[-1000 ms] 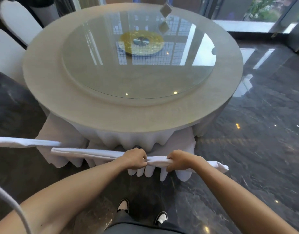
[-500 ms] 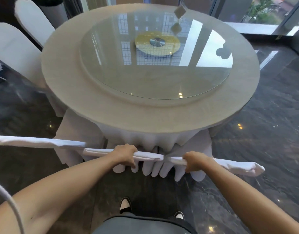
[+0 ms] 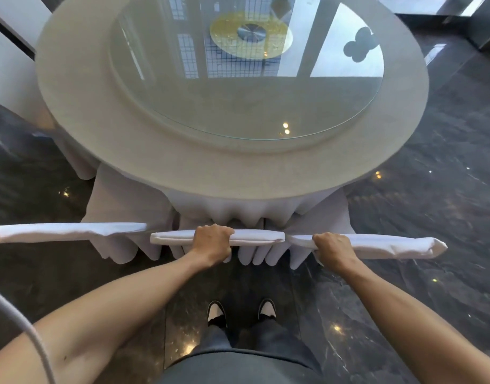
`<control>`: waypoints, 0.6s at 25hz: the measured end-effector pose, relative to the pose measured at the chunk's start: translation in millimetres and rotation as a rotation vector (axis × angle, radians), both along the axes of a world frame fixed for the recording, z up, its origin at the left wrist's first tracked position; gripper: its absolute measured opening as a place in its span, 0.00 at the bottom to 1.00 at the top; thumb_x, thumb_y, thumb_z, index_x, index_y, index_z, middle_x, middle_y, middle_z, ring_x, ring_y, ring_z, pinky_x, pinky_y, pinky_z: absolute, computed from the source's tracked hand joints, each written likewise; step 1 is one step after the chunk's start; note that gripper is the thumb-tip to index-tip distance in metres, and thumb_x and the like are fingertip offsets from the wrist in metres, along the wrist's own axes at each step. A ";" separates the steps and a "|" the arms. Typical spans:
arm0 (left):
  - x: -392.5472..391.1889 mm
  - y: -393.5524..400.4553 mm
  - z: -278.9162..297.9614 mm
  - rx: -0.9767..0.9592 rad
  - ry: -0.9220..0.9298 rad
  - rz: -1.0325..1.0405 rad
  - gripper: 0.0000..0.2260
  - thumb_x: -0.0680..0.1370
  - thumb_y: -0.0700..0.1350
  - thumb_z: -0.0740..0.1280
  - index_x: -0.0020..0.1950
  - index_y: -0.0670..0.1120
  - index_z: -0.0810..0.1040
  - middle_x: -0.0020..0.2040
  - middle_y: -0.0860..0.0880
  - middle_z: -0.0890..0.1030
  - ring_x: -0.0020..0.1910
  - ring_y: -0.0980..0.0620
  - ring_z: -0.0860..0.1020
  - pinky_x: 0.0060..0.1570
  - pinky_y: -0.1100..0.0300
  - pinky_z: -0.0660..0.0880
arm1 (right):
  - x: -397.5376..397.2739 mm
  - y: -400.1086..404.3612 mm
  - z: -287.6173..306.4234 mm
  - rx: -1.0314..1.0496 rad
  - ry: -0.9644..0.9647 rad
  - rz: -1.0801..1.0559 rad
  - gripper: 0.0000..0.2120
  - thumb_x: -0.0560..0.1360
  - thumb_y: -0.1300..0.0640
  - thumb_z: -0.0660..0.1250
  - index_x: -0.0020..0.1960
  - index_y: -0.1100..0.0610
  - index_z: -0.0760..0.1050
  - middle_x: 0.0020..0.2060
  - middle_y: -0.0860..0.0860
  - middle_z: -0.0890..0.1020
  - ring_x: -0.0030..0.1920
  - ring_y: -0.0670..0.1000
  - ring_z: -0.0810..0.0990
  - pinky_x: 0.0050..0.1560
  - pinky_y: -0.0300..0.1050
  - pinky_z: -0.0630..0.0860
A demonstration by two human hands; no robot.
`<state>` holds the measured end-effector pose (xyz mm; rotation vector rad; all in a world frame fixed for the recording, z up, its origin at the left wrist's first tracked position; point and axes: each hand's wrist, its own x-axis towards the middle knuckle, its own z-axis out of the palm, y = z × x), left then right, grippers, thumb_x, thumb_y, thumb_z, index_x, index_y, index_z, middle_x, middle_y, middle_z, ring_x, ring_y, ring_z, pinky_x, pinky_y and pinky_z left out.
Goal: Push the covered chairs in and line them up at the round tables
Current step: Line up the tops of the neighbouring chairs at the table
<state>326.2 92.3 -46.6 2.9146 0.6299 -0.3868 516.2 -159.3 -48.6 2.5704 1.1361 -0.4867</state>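
Observation:
Three white-covered chairs stand side by side at the near edge of the round table (image 3: 105,128), seen from above as narrow backrest tops. My left hand (image 3: 212,241) grips the top of the middle chair (image 3: 254,237). On the top of the right chair (image 3: 390,246) my right hand (image 3: 332,248) is closed. The left chair (image 3: 58,231) is untouched and its back sits almost level with the other two. The seats are hidden under the table's white skirt (image 3: 238,209).
A glass turntable (image 3: 238,92) covers the table's middle. More white-covered chairs (image 3: 8,65) stand at the far left. Dark polished stone floor (image 3: 432,203) spreads around, and my feet (image 3: 241,311) are just behind the chairs. A grey cable (image 3: 22,322) hangs at the lower left.
My hands have spread apart, the right one carrying the right chair's back further right. The backs now sit closer to the table's edge and more in line.

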 end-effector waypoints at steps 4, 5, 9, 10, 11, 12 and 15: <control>8.0 -2.3 0.2 -0.006 -0.005 -0.018 0.13 0.72 0.46 0.65 0.55 0.54 0.82 0.46 0.49 0.84 0.45 0.44 0.82 0.42 0.55 0.71 | 0.3 -2.7 -4.9 0.022 -0.010 -0.015 0.03 0.73 0.56 0.66 0.46 0.52 0.78 0.43 0.51 0.84 0.43 0.54 0.82 0.39 0.45 0.69; 7.8 -2.3 -0.5 -0.003 -0.002 -0.020 0.13 0.71 0.46 0.65 0.55 0.54 0.82 0.45 0.49 0.84 0.45 0.44 0.81 0.41 0.55 0.70 | 2.1 -3.8 -5.8 0.022 -0.015 -0.012 0.03 0.73 0.56 0.66 0.45 0.52 0.78 0.42 0.51 0.83 0.43 0.55 0.82 0.39 0.45 0.69; 6.8 -2.3 -1.8 0.003 0.002 -0.003 0.12 0.72 0.47 0.66 0.54 0.53 0.82 0.45 0.49 0.84 0.45 0.44 0.81 0.40 0.56 0.66 | 11.4 -6.2 -8.6 0.028 0.009 -0.004 0.03 0.72 0.55 0.66 0.44 0.51 0.77 0.42 0.51 0.83 0.44 0.56 0.82 0.37 0.45 0.67; 7.2 -2.3 -1.5 0.000 0.006 -0.002 0.12 0.72 0.47 0.66 0.54 0.53 0.82 0.45 0.49 0.84 0.45 0.44 0.81 0.40 0.56 0.66 | 13.8 -6.4 -9.3 0.028 0.009 -0.010 0.02 0.72 0.55 0.66 0.44 0.52 0.77 0.42 0.51 0.83 0.44 0.56 0.81 0.37 0.45 0.67; 7.8 -2.3 -1.5 -0.005 0.001 0.007 0.12 0.72 0.47 0.65 0.54 0.53 0.82 0.45 0.49 0.84 0.45 0.44 0.81 0.40 0.56 0.66 | 15.7 -6.6 -9.7 0.025 0.008 -0.018 0.02 0.71 0.55 0.66 0.43 0.52 0.76 0.41 0.51 0.82 0.44 0.56 0.81 0.37 0.45 0.67; 7.4 -2.8 -2.7 -0.004 -0.009 0.015 0.12 0.72 0.47 0.65 0.54 0.54 0.82 0.45 0.49 0.84 0.45 0.44 0.81 0.40 0.56 0.66 | 16.6 -7.4 -11.1 0.031 0.008 -0.020 0.02 0.71 0.55 0.66 0.43 0.51 0.76 0.41 0.51 0.82 0.43 0.56 0.81 0.37 0.45 0.67; 6.5 -4.0 -4.7 -0.013 -0.003 0.039 0.13 0.72 0.47 0.65 0.55 0.54 0.82 0.47 0.49 0.84 0.47 0.44 0.81 0.41 0.55 0.67 | 18.0 -6.4 -10.7 0.028 0.015 -0.019 0.02 0.72 0.55 0.67 0.43 0.52 0.77 0.41 0.51 0.82 0.43 0.56 0.81 0.37 0.45 0.68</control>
